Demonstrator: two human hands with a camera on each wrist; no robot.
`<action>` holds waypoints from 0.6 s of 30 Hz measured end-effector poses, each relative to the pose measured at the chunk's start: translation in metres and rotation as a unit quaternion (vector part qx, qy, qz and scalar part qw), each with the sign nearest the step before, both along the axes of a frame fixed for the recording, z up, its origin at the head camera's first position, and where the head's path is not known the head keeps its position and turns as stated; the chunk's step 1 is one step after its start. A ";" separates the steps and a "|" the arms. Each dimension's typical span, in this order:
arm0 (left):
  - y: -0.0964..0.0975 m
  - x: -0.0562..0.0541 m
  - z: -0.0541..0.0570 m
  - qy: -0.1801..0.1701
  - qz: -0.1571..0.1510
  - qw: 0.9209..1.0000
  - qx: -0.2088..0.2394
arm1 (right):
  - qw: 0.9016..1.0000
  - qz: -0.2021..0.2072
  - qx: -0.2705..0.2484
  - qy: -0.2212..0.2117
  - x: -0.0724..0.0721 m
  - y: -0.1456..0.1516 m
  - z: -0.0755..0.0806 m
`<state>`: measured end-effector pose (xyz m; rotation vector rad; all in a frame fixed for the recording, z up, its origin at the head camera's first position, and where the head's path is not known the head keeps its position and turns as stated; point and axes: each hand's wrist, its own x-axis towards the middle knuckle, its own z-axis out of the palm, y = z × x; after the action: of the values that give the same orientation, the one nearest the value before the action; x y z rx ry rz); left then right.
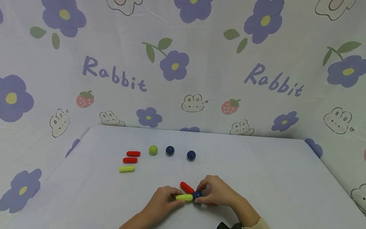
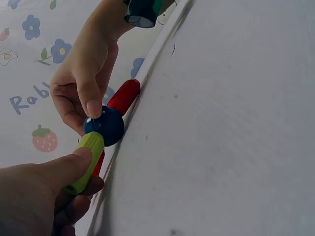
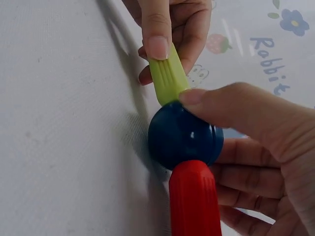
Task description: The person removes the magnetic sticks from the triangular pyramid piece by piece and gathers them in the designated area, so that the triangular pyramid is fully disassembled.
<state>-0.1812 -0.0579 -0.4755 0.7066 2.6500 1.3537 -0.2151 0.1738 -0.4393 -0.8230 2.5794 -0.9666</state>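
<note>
My left hand (image 1: 164, 202) pinches a yellow-green ribbed rod (image 1: 184, 197) between thumb and fingers. One end of that rod touches a dark blue ball (image 3: 182, 135), which my right hand (image 1: 218, 192) grips between thumb and fingers. Two red rods also meet the ball: one red rod (image 1: 187, 187) points up and left in the head view, the other red rod (image 3: 194, 201) sticks out on the right, mostly hidden under my right hand there. In the left wrist view, the yellow-green rod's far end lies under my left thumb.
Farther back on the white table (image 1: 257, 178) lie two loose red rods (image 1: 133, 154), a yellow-green rod (image 1: 127, 169), a green ball (image 1: 153, 149) and two dark blue balls (image 1: 170, 150). A printed cloth (image 1: 208, 79) hangs behind the table. A black object (image 1: 228, 225) shows by my right wrist.
</note>
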 end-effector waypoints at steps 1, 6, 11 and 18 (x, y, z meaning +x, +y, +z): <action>-0.002 -0.002 0.000 -0.006 -0.006 1.000 0.000 | 1.000 0.004 -0.001 0.000 0.000 0.000 0.000; -0.024 -0.015 -0.005 -0.035 0.003 0.999 -0.003 | 1.000 0.001 0.009 0.018 -0.002 0.008 -0.002; -0.054 -0.027 -0.007 -0.023 0.012 1.000 -0.014 | 1.000 0.001 -0.006 0.023 -0.005 0.015 -0.005; -0.082 -0.036 0.001 -0.016 0.010 1.000 -0.021 | 1.000 -0.003 -0.005 0.027 -0.007 0.016 -0.007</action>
<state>-0.2172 -0.1403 -0.4745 0.6487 2.6594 1.2982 -0.2220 0.1899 -0.4468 -0.8574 2.6261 -0.9726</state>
